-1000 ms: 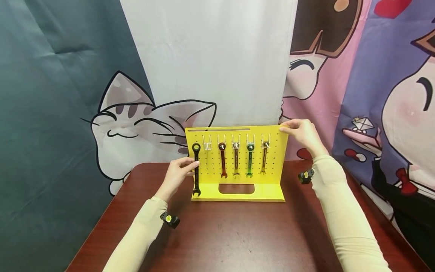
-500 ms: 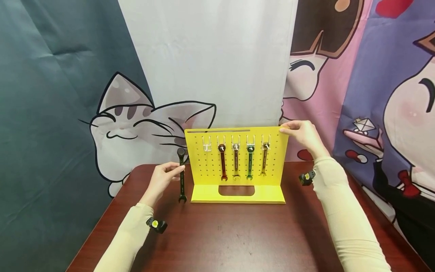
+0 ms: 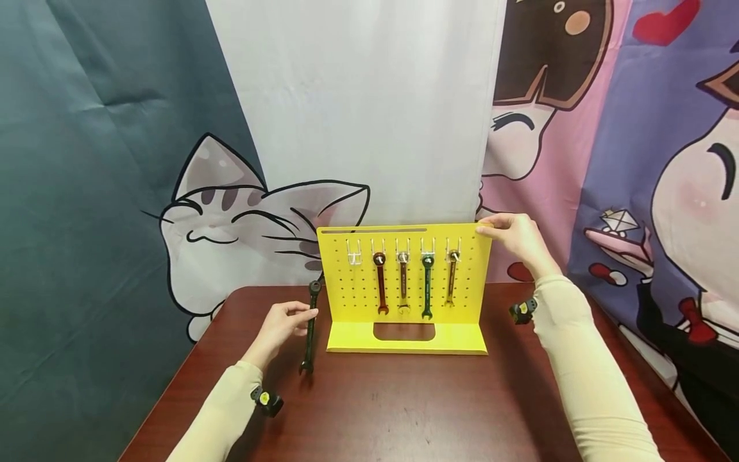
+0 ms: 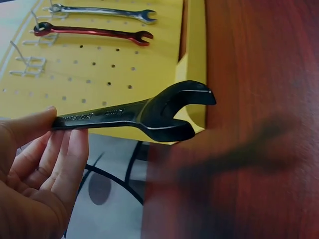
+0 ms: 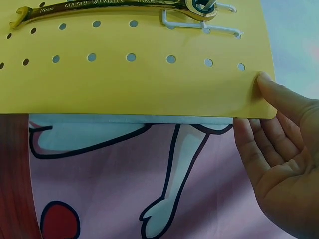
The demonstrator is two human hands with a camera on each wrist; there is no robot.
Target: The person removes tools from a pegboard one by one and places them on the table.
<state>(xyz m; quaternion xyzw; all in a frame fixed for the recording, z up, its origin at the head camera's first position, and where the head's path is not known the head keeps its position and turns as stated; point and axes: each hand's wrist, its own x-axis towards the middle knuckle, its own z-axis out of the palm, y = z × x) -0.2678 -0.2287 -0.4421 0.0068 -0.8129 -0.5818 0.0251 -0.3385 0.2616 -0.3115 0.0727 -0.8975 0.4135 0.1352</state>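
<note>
Between thumb and fingers my left hand (image 3: 281, 328) pinches a black combination wrench (image 3: 310, 330) by its shaft, left of the pegboard. Its ring end points up and its open end hangs low, over the table. In the left wrist view the open jaw of that wrench (image 4: 172, 112) is close to the camera. With thumb in front and fingers behind, my right hand (image 3: 516, 235) grips the top right corner of the yellow pegboard (image 3: 416, 333). A bare white hook (image 3: 354, 256) is leftmost on the board.
On the other hooks hang a red wrench (image 3: 381, 285), a silver wrench (image 3: 403, 282), a green wrench (image 3: 428, 289) and a gold wrench (image 3: 451, 279). The board stands on a brown table (image 3: 381, 410), with a cartoon-printed curtain (image 3: 375, 109) behind it.
My left hand has carried the black wrench from in front of the board's left edge out to the left, then lower. The right hand stays on the board's corner.
</note>
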